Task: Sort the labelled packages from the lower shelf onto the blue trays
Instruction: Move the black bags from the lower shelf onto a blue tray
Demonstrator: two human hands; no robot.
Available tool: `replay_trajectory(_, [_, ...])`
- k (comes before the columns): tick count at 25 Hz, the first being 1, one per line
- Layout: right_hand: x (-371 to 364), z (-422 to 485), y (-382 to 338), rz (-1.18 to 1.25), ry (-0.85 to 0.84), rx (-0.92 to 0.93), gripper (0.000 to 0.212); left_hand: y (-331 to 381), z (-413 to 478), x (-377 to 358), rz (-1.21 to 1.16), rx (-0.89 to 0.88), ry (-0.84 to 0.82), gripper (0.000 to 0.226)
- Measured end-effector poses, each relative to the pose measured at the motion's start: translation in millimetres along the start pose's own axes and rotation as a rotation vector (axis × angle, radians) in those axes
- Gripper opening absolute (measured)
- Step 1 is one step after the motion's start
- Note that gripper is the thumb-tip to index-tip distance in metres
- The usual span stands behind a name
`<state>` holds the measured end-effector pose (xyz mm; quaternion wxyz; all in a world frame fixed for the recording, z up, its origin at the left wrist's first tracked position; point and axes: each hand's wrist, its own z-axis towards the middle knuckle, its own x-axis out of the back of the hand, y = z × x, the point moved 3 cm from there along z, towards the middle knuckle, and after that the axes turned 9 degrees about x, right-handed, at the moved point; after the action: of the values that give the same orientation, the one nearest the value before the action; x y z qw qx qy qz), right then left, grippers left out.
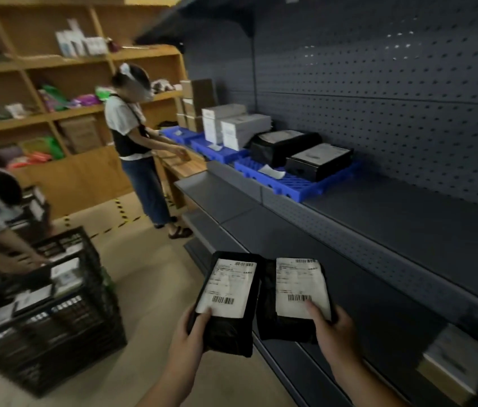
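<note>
Two black plastic-wrapped packages with white barcode labels lie side by side: your left hand [191, 333] grips the left package [226, 292], thumb on its label; your right hand [331, 330] grips the right package [293, 295] likewise. Beyond your right hand, blue ribbed plastic trays [296, 186] sit on the dark grey metal shelf [408, 224].

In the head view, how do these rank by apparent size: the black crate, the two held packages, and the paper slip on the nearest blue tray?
1. black crate
2. left package and right package: alike, not ranked
3. paper slip: smallest, but farther away, so real size unsure
</note>
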<state>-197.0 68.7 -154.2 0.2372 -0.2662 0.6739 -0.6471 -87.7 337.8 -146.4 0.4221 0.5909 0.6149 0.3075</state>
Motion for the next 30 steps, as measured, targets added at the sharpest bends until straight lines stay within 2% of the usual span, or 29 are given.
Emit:
replay_trajectory(2, [-29,0,-29,0.013,-0.069,0.063,0.020,30,-4,15,-0.041,-0.053,0.049,0.024])
replay_trajectory(4, [-53,1,-61,0.041,-0.117,0.114,0.020,60,-8,25,-0.079,-0.110,0.070,0.016])
replay_trajectory(6, [-70,4,-94,0.067,-0.139,0.171,0.022,90,-8,27,-0.080,-0.175,0.068,0.011])
replay_trajectory(9, [-87,19,-148,0.106,-0.131,0.253,0.027,135,-6,21,-0.081,-0.257,0.082,0.016])
replay_trajectory(13, [-93,57,-205,0.142,-0.032,0.283,0.044,189,12,-1,-0.054,-0.318,0.045,0.021])
replay_trajectory(16, [-89,95,-230,0.134,0.099,0.315,0.053,226,42,-24,-0.046,-0.327,-0.024,0.051])
replay_trajectory(17, [-87,109,-237,0.129,0.140,0.323,0.054,240,56,-34,-0.040,-0.342,-0.049,0.052])
replay_trajectory(20, [-81,151,-254,0.156,0.274,0.324,0.058,278,106,-65,-0.011,-0.354,-0.134,0.036])
replay_trajectory(24, [-74,199,-270,0.158,0.443,0.311,0.051,324,174,-125,0.019,-0.319,-0.238,0.020])
replay_trajectory(30, [-62,262,-273,0.089,0.568,0.291,0.051,372,236,-226,0.095,-0.358,-0.362,0.030])
